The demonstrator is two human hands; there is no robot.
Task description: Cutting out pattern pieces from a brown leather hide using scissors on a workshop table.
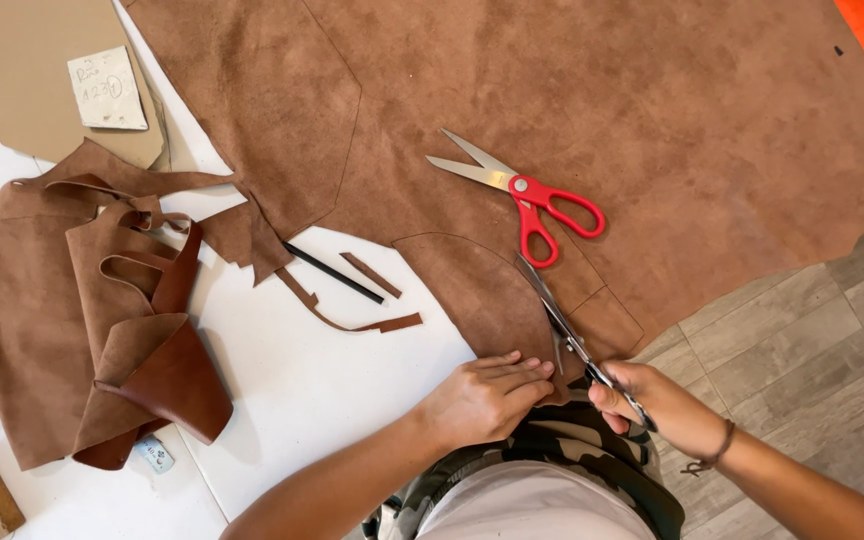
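A large brown suede hide (592, 110) covers the white table (322, 390), with pattern outlines drawn on it. My right hand (657, 405) grips metal shears (567, 330), whose blades cut along a drawn line near the hide's near edge. My left hand (482, 395) presses flat on the rounded outlined piece (472, 290) just left of the blades. Red-handled scissors (527, 195) lie half open on the hide, a little beyond the shears.
A pile of cut suede scraps (102, 310) lies at the left. A black pencil (332, 272) and thin suede strips (372, 325) rest on the table. Cardboard patterns (42, 70) sit at the far left corner. Wood-look floor (802, 330) shows at the right.
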